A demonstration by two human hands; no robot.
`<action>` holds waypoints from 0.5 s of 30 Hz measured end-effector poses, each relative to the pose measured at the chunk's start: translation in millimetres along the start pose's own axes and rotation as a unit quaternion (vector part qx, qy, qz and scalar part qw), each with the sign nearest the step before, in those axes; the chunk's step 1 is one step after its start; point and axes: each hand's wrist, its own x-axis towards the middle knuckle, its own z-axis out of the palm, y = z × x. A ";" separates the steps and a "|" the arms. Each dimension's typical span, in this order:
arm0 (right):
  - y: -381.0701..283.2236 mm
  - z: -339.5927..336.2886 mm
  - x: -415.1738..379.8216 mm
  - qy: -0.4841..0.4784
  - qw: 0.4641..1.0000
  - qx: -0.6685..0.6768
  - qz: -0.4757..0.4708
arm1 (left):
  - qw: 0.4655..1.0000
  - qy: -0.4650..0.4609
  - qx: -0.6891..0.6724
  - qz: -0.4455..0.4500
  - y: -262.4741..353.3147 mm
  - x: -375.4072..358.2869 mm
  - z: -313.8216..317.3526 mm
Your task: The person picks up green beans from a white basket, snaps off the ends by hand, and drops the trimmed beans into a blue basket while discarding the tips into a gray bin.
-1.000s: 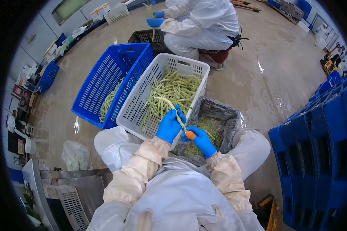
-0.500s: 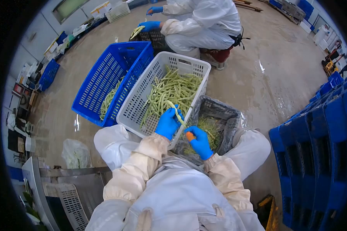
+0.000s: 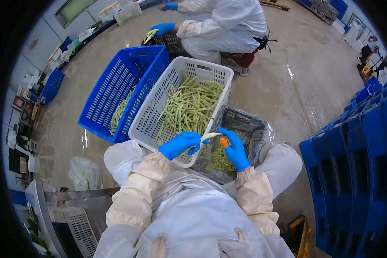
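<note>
A pale green bean [image 3: 210, 135] stretches between my two blue-gloved hands, above the near edge of the white crate. My left hand [image 3: 180, 145] is closed round one end of it. At the other end, my right hand [image 3: 236, 152] pinches the tip; something orange [image 3: 224, 142] covers or lies against its thumb, and I cannot make out what it is. Many similar beans [image 3: 191, 103] fill part of the white crate [image 3: 142, 129]. Beneath my right hand, a bin lined with dark plastic [image 3: 256, 129] holds green scraps [image 3: 220, 161].
A blue crate [image 3: 101, 94] with some beans stands left of the white one. Ahead, a co-worker in white [image 3: 225, 26] sits holding beans over a dark crate [image 3: 172, 41]. Blue pallets [image 3: 344, 172] are stacked at the right. A plastic bag [image 3: 85, 172] lies on the wet floor.
My left hand has moved down and left, and my right hand has risen slightly. The bean has turned from steeply slanted to nearly level. The co-worker's hands have barely moved.
</note>
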 end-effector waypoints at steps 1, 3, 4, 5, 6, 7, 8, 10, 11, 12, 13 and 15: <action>4.5 -1.7 -2.4 -0.034 0.999 -0.021 0.011 | 1.000 -0.016 -0.006 -0.005 -2.5 -1.1 -2.0; 11.0 -1.3 -4.1 -0.070 0.996 -0.042 0.022 | 1.000 -0.007 -0.019 -0.005 -6.2 -3.1 -3.7; 14.0 -0.5 -4.8 -0.071 0.996 -0.056 0.017 | 0.999 0.001 -0.032 -0.006 -7.3 -3.9 -3.6; 16.8 0.1 -6.1 -0.073 0.995 -0.070 0.011 | 0.999 0.002 -0.033 -0.007 -8.8 -3.8 -3.3; 13.2 0.0 -6.4 -0.074 0.995 -0.070 0.012 | 0.999 0.037 -0.004 -0.005 -11.0 -2.2 -2.7; 9.0 -0.8 -6.8 -0.089 0.992 -0.068 0.065 | 0.997 0.071 0.026 -0.002 -13.5 0.3 -1.9; 6.0 -0.9 -7.5 -0.104 0.985 -0.066 0.119 | 0.997 0.071 0.025 -0.003 -17.0 3.1 -0.1; 9.7 7.2 -11.4 -0.046 0.986 0.055 0.152 | 0.984 0.144 0.101 0.041 -29.2 9.7 5.4; 11.7 11.7 -12.9 0.013 0.968 0.176 0.181 | 0.984 0.144 0.100 0.042 -39.7 14.3 11.5; 7.3 13.8 -12.0 0.010 0.968 0.176 0.181 | 0.986 0.156 -0.015 0.063 -53.3 19.6 20.0; -0.3 15.3 -10.9 0.026 0.933 0.287 0.215 | 0.974 0.166 -0.129 0.083 -57.4 21.8 29.8; -3.0 21.5 -12.2 0.041 0.885 0.392 0.249 | 0.954 0.152 -0.247 0.073 -56.6 22.1 46.6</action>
